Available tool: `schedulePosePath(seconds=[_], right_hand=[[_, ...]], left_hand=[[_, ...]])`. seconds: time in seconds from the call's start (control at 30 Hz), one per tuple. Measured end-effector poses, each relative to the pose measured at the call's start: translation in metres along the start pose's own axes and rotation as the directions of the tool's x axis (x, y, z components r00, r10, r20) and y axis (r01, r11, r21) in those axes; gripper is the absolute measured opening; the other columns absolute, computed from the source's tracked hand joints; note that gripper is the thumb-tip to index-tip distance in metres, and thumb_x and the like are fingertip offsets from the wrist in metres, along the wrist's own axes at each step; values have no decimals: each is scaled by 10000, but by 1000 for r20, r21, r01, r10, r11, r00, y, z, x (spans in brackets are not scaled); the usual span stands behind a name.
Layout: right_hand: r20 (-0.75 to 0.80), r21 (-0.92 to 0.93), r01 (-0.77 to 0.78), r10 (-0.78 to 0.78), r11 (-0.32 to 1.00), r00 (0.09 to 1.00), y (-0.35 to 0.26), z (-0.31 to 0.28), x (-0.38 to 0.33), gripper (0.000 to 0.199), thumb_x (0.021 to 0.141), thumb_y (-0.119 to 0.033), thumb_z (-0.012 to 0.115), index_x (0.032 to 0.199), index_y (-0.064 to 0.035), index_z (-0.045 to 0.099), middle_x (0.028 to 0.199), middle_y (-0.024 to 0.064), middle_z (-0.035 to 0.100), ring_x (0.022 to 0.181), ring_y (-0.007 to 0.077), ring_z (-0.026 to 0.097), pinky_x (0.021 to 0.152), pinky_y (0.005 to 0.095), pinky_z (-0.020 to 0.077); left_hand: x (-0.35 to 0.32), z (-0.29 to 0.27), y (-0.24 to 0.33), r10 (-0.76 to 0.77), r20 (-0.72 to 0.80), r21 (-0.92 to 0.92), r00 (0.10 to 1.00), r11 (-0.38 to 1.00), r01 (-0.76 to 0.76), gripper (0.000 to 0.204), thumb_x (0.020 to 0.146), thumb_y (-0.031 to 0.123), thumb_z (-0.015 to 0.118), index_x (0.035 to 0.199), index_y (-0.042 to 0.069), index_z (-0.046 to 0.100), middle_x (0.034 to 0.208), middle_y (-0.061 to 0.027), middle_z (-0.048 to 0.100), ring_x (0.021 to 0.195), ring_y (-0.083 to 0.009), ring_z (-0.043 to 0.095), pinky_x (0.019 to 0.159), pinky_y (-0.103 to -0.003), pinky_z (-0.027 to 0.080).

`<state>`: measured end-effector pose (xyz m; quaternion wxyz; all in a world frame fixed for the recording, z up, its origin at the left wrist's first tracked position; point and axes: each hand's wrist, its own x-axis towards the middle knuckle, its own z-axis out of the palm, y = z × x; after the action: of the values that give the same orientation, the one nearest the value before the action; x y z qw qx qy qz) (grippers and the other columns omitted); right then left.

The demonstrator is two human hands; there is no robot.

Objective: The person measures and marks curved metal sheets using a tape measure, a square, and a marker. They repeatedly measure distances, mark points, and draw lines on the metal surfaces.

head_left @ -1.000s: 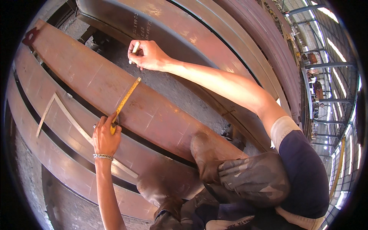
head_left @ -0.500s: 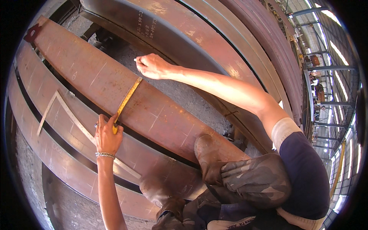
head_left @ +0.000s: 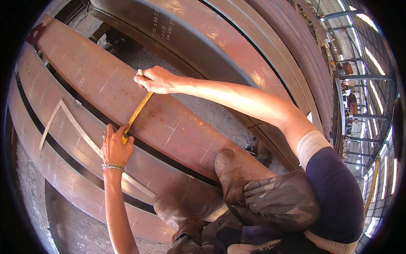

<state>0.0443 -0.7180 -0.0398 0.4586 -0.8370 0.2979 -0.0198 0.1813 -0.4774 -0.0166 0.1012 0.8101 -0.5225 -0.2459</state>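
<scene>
A yellow tape measure (head_left: 140, 111) lies stretched across the rusty steel beam (head_left: 186, 120). Its near end is pinched by my left hand (head_left: 116, 146), a chain bracelet on the wrist, at the beam's near edge. Closed around a small white stick that looks like chalk (head_left: 140, 72), my right hand (head_left: 160, 80) is over the beam's far edge, covering the far end of the tape. Thin pale lines are drawn across the beam. An L-shaped steel square (head_left: 80, 123) lies on the neighbouring beam, partly hidden behind my left hand and wrist.
Dark gaps separate the near beams. Beyond the gap with grey ground (head_left: 203, 106), more large beams (head_left: 237, 51) stand. My boot (head_left: 228, 169) rests on the measured beam. A plate with a hole (head_left: 35, 34) sits at its far left end.
My right hand has moved left and slightly down, from beyond the far edge onto the tape's far end. My left hand has shifted slightly left, still on the tape measure.
</scene>
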Motion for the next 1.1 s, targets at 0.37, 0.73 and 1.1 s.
schedulePosePath(seconds=[0.37,0.73,1.1], right_hand=[[350,104,-57,18,993,937,-6,21,21,238,974,-233,605,935,0,637,806,92,704,702,165,695,614,322,580],[361,7,48,-48,999,931,5,33,35,236,925,-240,650,893,-6,641,744,109,677,715,191,663,655,370,501],[342,-152,247,-184,957,922,6,35,34,232,903,-240,667,892,-9,650,725,163,652,696,255,654,653,407,488]], left_hand=[[7,-7,0,-25,65,-11,998,1000,26,412,837,240,711,1243,183,743,1105,-173,577,1057,-382,635,960,-477,524],[9,-8,0,-44,87,-30,995,998,47,409,830,238,713,1234,177,750,1100,-167,579,1059,-377,639,970,-484,517],[8,-8,0,-43,83,-25,996,999,45,399,833,220,713,1227,177,752,1061,-149,561,1038,-357,626,948,-477,531]])
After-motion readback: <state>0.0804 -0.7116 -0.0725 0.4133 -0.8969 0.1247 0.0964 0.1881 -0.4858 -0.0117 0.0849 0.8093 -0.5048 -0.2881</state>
